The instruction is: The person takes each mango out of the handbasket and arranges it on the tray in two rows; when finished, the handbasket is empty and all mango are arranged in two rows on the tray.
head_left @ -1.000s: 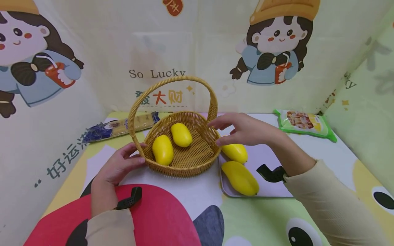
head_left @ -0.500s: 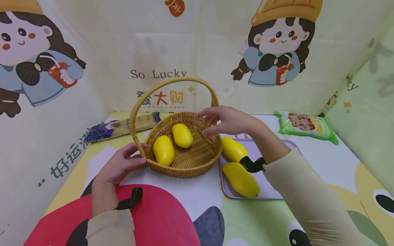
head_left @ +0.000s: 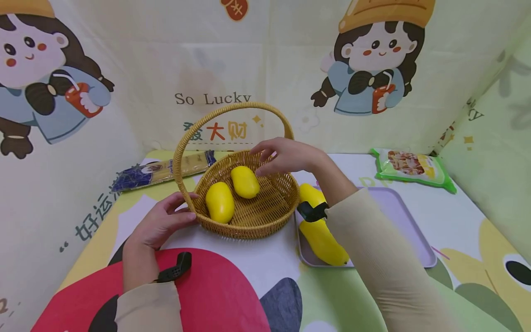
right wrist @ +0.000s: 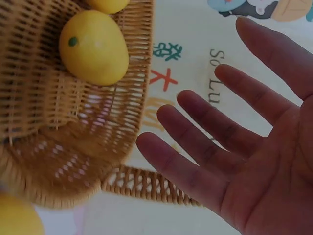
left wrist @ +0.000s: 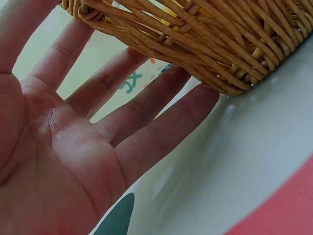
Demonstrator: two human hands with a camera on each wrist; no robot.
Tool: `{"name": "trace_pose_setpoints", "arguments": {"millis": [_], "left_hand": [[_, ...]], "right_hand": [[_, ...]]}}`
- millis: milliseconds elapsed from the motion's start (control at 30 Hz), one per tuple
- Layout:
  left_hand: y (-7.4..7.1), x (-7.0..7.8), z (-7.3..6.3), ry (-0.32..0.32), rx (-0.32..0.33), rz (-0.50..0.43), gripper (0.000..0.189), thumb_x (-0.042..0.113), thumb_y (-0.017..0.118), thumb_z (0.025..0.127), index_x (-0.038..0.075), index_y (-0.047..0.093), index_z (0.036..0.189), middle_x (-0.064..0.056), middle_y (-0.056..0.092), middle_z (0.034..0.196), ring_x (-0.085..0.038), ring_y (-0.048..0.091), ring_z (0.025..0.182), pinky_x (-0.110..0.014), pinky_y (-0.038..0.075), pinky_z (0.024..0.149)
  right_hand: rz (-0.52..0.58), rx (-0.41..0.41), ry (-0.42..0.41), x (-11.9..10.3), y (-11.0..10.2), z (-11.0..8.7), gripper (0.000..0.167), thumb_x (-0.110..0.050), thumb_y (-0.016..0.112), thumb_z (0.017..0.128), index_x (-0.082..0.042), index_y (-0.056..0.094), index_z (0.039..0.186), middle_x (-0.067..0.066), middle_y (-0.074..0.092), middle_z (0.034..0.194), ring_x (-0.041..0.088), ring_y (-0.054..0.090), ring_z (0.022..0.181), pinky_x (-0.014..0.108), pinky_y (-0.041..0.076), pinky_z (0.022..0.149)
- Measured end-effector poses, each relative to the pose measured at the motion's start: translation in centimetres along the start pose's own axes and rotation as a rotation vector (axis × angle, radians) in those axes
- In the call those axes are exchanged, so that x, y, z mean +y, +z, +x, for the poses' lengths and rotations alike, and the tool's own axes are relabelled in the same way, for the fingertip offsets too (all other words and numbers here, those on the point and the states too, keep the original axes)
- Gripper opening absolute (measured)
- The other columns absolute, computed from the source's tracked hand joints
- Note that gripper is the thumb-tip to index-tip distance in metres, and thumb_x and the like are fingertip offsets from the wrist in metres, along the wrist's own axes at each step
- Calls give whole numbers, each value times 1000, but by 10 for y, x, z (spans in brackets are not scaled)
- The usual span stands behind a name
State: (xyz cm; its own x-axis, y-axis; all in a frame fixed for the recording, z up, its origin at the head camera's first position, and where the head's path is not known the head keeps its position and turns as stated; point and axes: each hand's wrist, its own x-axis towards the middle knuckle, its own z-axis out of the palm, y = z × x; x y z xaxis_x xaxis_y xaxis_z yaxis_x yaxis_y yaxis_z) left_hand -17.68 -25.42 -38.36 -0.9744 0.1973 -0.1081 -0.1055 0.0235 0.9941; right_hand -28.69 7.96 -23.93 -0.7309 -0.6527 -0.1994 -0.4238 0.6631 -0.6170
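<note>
The wicker basket [head_left: 257, 232] with a tall hoop handle stands in the middle of the table. Two yellow mangoes [head_left: 220, 203] lie inside, towards its left and back. My left hand [head_left: 159, 223] touches the basket's left end by the foot of the handle; in the left wrist view its straight, spread fingers rest against the woven wall. Over the basket's back right part hovers my right hand [head_left: 288, 157], holding nothing, its fingers apart in the right wrist view. Close to the basket's right side, two more mangoes [head_left: 321, 244] lie on a lilac tray [head_left: 396, 221], partly hidden by my right forearm.
A long blue-and-clear packet [head_left: 162, 171] lies behind the basket on the left. At the back right is a green packet [head_left: 412, 168]. A printed cloth backdrop [head_left: 286, 60] rises behind the table.
My right hand has moved left, from the basket's right rim to over its inside, and the forearm now covers more of the mangoes on the tray. My left hand and the basket have stayed put.
</note>
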Motion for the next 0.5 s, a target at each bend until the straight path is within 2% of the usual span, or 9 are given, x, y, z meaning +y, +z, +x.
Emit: {"name": "trace_pose_setpoints", "arguments": {"millis": [267,333,500], "left_hand": [[0,-2,2,16,-18,-25,40,5,70,97,12,60,135,2,52,139,-9,70,106,-25,58,95],[0,-2,2,15,-16,-23,41,5,70,97,12,59,135,1,51,140,-8,69,108,-25,58,96],[0,-1,1,10,-10,-12,41,6,71,97,12,60,135,0,49,142,-7,66,112,-25,58,96]], "right_hand": [[79,-40,64,5,9,21,58,-33,75,94,-25,55,148,6,62,131,25,66,101,38,61,86],[101,-59,79,8,12,26,59,-34,75,94,-26,55,148,7,62,132,27,65,104,39,61,87],[167,-80,112,14,20,37,60,-33,76,94,-24,54,148,11,61,135,35,61,122,44,60,93]]}}
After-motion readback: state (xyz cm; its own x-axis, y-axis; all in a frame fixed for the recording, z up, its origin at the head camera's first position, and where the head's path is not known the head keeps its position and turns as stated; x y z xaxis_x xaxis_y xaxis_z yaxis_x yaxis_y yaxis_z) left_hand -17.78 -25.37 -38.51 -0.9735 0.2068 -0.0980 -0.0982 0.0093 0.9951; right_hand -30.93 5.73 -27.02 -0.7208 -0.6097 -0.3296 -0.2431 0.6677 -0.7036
